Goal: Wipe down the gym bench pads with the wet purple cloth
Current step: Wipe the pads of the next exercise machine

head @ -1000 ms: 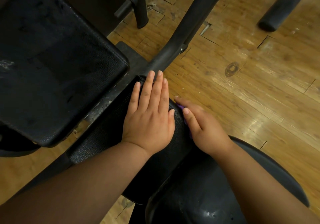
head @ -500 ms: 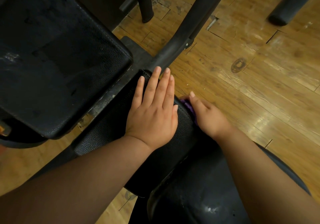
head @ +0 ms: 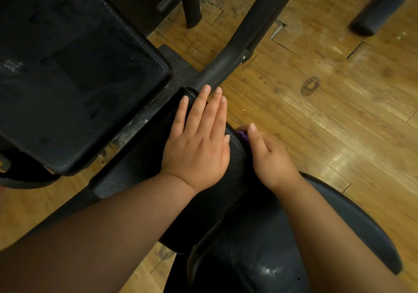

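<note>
The narrow bench pad (head: pixel 126 175) is black leatherette with a coarse pebbled grain and a faint sheen. The large pad (head: pixel 79 77) has a finer grain, stitched edging and dull scuffs. The frame tube (head: pixel 260 21) is matt black metal. The wooden floor (head: pixel 316 134) is glossy, scratched and gapped. Too little of the purple cloth (head: pixel 243 137) shows to judge its texture.

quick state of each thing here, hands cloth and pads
left hand: flat, fingers straight, resting on the small pad
right hand: curled round the purple cloth against the small pad's right side
purple cloth: bunched, mostly hidden under the right hand
large pad: no hand on it, pale smudge near its left edge
</note>
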A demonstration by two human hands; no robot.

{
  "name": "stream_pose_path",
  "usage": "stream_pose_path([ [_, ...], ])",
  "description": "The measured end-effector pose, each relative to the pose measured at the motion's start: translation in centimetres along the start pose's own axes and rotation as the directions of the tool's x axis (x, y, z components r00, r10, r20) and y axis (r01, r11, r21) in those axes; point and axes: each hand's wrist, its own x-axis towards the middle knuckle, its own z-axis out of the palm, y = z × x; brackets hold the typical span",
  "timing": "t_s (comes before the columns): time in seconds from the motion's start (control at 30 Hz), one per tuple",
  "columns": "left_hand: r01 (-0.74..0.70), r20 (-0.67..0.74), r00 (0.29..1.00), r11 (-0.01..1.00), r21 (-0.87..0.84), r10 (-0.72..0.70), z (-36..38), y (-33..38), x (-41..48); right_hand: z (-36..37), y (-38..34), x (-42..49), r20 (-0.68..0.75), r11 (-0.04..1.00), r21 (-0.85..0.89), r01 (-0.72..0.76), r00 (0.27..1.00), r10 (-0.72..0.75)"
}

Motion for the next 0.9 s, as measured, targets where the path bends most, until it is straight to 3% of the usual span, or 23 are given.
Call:
stream_pose_path([
  [0.1, -0.007, 0.005, 1.0, 1.0, 0.007, 0.007, 0.0, 0.0, 0.0, 0.6, 0.6, -2.3, -0.089, 0.969, -0.185, 0.166, 0.979, -0.184],
  [0.3, -0.013, 0.008, 1.0, 1.0, 0.007, 0.013, 0.0, 0.1, -0.1, 0.2, -0.7, -0.4, -0.011, 0.998, -0.046, 0.054, 0.998, -0.054],
  [0.43, -0.013, 0.004, 1.0, 1.0, -0.004, 0.013, -0.1, 0.0, -0.1, 0.7, -0.1, -1.7, -0.076, 0.985, -0.147, 0.092, 0.992, -0.104],
  [0.6, -0.02, 0.015, 1.0, 1.0, -0.008, 0.02, -0.3, 0.0, -0.2, 0.9, 0.0, -3.0, -0.148, 0.98, -0.131, 0.153, 0.974, -0.172],
  [0.9, -0.034, -0.09, 0.996, 0.99, -0.135, 0.022, -0.2, -0.4, -0.8, 0.5, 0.5, -6.5, -0.205, 0.93, -0.205, 0.305, 0.916, -0.346],
])
